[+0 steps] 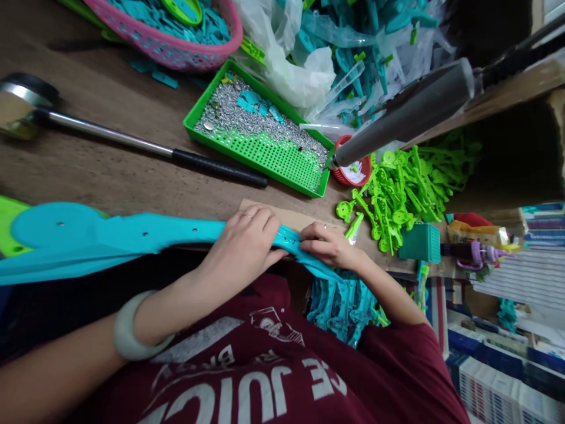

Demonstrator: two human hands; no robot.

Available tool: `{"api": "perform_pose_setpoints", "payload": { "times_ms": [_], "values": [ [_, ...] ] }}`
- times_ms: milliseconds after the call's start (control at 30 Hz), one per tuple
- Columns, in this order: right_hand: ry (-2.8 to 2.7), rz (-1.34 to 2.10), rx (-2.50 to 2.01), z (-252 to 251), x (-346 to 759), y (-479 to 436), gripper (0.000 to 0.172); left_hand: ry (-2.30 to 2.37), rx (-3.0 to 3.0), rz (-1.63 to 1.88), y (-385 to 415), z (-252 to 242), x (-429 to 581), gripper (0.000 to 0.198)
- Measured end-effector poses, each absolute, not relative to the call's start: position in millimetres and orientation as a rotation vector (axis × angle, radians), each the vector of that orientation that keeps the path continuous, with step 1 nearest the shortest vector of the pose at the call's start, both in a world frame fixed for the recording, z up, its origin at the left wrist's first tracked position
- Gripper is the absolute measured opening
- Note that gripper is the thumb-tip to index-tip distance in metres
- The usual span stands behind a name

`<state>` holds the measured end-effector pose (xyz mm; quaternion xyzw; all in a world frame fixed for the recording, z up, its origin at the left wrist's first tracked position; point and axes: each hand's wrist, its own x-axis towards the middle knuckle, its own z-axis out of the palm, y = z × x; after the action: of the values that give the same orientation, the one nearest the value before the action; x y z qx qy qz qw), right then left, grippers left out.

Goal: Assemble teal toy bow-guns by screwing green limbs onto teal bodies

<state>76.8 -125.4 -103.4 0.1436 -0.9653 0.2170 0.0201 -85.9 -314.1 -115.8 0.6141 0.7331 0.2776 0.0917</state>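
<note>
A long teal plastic piece (pixel 176 228) with small holes and a round, wide left end lies along the table's near edge. My left hand (pixel 247 238), with a ring and a pale bangle on the wrist, is closed over its narrow part, thumb on the near side. Close by, my right hand (pixel 329 244) has its fingers curled at the piece's right end. Whether something small is between those fingers is hidden. Between my hands, the piece shows a few holes and small details. Beneath it lies a strip of brown cardboard (pixel 291 217).
A green tray (pixel 260 154) of small metal screws and teal bits sits ahead. A grey power screwdriver (pixel 406 112) hangs at right above a red basket (pixel 342 175). Lime parts (pixel 410 188), a rubber mallet (pixel 132 138), a pink basket (pixel 176 56) and a teal box (pixel 421 242) stand around.
</note>
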Motion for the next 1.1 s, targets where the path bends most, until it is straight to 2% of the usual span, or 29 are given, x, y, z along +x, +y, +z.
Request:
{"api": "perform_pose_setpoints", "payload": {
  "times_ms": [100,167,233,300,433,567,667,767,833,967,1033,1100],
  "values": [
    [-2.980,0.761,0.271,-98,85,-130,0.021,1.999,2.047,0.898,-326,-126,-91,0.045],
    [-2.866,0.764,0.048,-91,102,-138,0.027,1.830,2.239,0.915,-339,-139,-99,0.047],
    [-2.754,0.591,-0.116,-86,128,-154,0.035,1.731,2.360,0.917,-351,-151,-111,0.040],
    [-2.731,0.295,-0.209,-84,156,-178,0.037,1.664,2.403,0.925,-358,-153,-124,0.045],
    [-2.641,-0.138,-0.427,-84,181,-222,0.029,1.548,2.423,0.834,-350,-120,-146,0.045],
    [-2.443,-0.211,-0.546,-68,164,-224,0.027,1.480,2.531,0.795,-329,-78,-154,0.048],
    [-2.448,-0.170,-0.524,-53,149,-207,0.020,1.561,2.518,0.733,-320,-68,-157,0.046],
    [-2.355,-0.008,-0.445,-41,148,-191,0.017,1.585,2.574,0.729,-318,-68,-161,0.039],
    [-2.158,0.267,-0.584,-35,156,-186,0.029,1.595,2.665,0.799,-322,-69,-165,0.040],
    [-1.710,1.079,-1.014,-33,174,-196,0.062,1.636,2.807,0.943,-340,-67,-168,0.048],
    [-1.687,1.336,-1.044,-36,172,-208,0.070,1.680,2.857,0.931,-354,-65,-166,0.059],
    [-1.646,1.497,-1.035,-39,163,-222,0.067,1.771,2.878,0.899,-369,-62,-163,0.065]
  ]
}}
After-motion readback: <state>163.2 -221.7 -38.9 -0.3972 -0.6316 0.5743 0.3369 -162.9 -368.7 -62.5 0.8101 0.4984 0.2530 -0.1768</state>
